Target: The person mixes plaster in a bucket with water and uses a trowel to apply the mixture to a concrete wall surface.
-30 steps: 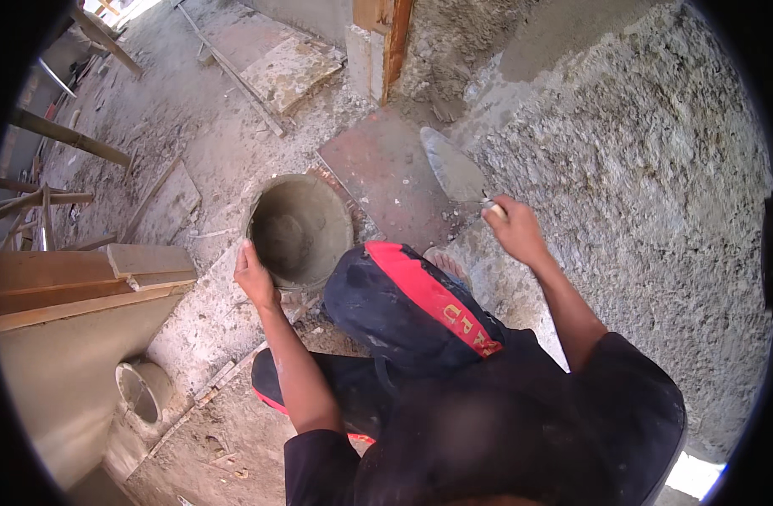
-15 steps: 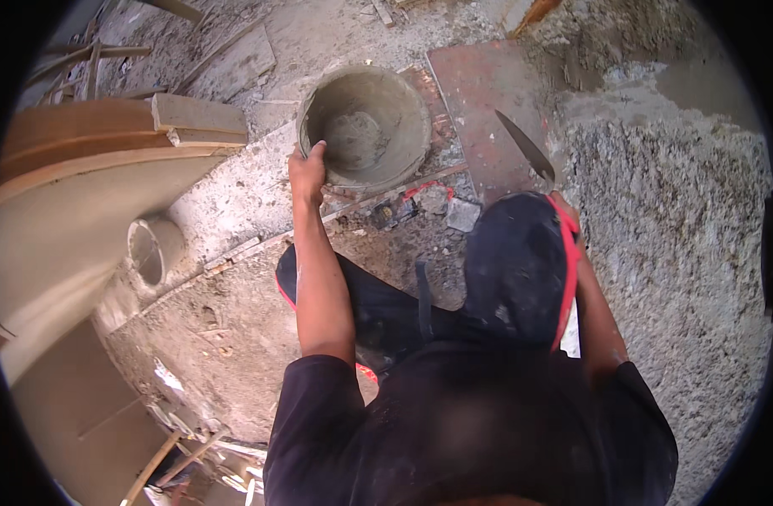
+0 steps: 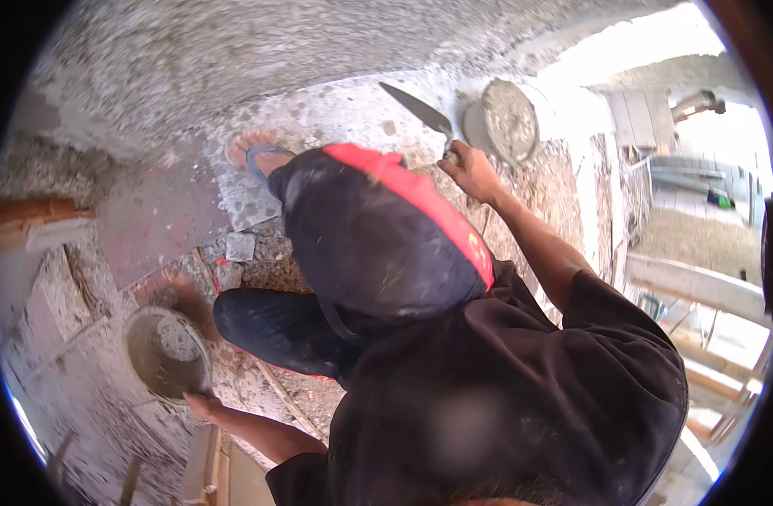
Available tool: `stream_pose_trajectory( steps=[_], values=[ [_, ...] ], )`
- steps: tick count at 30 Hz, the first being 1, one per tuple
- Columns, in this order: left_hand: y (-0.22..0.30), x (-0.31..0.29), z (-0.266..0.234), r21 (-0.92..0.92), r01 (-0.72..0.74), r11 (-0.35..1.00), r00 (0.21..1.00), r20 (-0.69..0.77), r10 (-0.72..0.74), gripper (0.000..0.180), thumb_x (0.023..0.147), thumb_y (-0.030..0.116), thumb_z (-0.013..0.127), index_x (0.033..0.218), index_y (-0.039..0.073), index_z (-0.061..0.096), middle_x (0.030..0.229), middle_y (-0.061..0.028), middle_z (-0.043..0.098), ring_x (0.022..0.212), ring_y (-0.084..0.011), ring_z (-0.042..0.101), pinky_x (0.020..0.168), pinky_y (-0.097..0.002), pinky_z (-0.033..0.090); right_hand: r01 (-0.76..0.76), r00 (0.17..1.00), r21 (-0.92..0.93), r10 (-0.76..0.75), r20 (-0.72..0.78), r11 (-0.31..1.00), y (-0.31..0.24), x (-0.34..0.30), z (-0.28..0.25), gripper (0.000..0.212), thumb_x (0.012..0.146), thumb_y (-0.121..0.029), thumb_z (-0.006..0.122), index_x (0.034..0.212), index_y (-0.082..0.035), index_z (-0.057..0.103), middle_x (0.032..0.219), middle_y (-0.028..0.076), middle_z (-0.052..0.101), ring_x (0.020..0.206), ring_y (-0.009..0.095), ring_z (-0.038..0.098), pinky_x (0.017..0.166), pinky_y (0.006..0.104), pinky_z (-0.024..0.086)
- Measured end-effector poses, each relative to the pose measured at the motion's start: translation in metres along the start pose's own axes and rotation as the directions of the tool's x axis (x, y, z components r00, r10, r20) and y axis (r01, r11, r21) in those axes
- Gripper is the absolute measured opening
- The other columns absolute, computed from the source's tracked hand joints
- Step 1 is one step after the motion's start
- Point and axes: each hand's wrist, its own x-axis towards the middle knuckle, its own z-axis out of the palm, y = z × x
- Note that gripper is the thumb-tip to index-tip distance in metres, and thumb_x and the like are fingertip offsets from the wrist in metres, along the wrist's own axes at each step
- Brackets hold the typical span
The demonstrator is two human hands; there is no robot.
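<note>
My left hand [image 3: 203,406] grips the near rim of a grey mortar bucket [image 3: 142,344] at the lower left. Wet grey residue coats its inside, with a paler patch on the bottom. In my right hand [image 3: 475,173] is the handle of a trowel [image 3: 420,110], its pointed metal blade reaching up and to the left. Just beyond that hand stands a second bucket [image 3: 476,126], filled with grey mortar [image 3: 511,122]. The trowel blade is apart from it.
Rough grey plaster covers the wall [image 3: 260,51] ahead. My sandalled foot [image 3: 256,152] rests by a flat reddish board [image 3: 159,207]. A small broken block [image 3: 241,246] lies near my knee. On the right are timber beams [image 3: 698,282] and a bright opening.
The view has swung right, bringing the mortar-filled bucket into sight. My right hand has come out from beside my knee with the trowel. My left hand still holds the other bucket's rim.
</note>
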Motion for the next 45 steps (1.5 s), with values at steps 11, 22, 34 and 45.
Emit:
stream_pose_trajectory(
  steps=[11, 22, 34, 45],
  values=[
    [-0.019, -0.047, 0.047, -0.312, 0.205, 0.928, 0.976, 0.141, -0.168, 0.046, 0.094, 0.028, 0.059, 0.127, -0.004, 0.054, 0.125, -0.0186, 0.059, 0.107, -0.0343, 0.06, 0.091, -0.0495, 0.05, -0.114, 0.607, 0.401, 0.383, -0.696, 0.909, 0.197, -0.014, -0.124, 0.044, 0.093, -0.03, 0.059, 0.12, 0.004, 0.063, 0.071, 0.004, 0.058, 0.061, 0.013, 0.053, 0.057, 0.0313, 0.044],
    [-0.051, -0.332, -0.124, -0.32, 0.212, 0.924, 0.621, -0.686, -0.38, 0.048, 0.087, 0.021, 0.061, 0.118, -0.015, 0.051, 0.119, -0.0241, 0.06, 0.099, -0.0409, 0.064, 0.075, -0.0493, 0.059, -0.211, 0.786, 0.588, 0.493, -0.372, 0.78, 0.22, 0.034, -0.106, 0.028, 0.095, -0.03, 0.062, 0.101, -0.002, 0.064, 0.067, 0.001, 0.046, 0.057, 0.011, 0.043, 0.049, 0.0287, 0.04],
    [-0.175, -0.569, -0.168, 0.282, 0.837, 0.469, 0.544, -0.533, -0.648, 0.095, 0.081, 0.056, 0.071, 0.137, -0.013, 0.035, 0.141, -0.0263, 0.045, 0.13, -0.0338, 0.048, 0.102, -0.0439, 0.047, -0.361, 0.912, 0.544, 0.408, 0.037, 0.757, 0.207, 0.081, -0.069, 0.022, 0.093, -0.023, 0.058, 0.079, -0.006, 0.055, 0.062, 0.002, 0.047, 0.052, 0.015, 0.048, 0.051, 0.032, 0.046],
    [0.164, -0.618, -0.055, 0.002, 0.584, 0.812, 0.753, 0.371, -0.543, 0.084, 0.095, 0.054, 0.054, 0.152, 0.0, 0.023, 0.152, -0.022, 0.035, 0.134, -0.0356, 0.044, 0.108, -0.0442, 0.039, -0.766, 0.592, 0.523, 0.726, 0.35, 0.373, 0.174, 0.096, -0.138, 0.027, 0.097, -0.032, 0.052, 0.082, -0.012, 0.044, 0.064, 0.0, 0.042, 0.055, 0.017, 0.044, 0.063, 0.0419, 0.049]
  ],
)
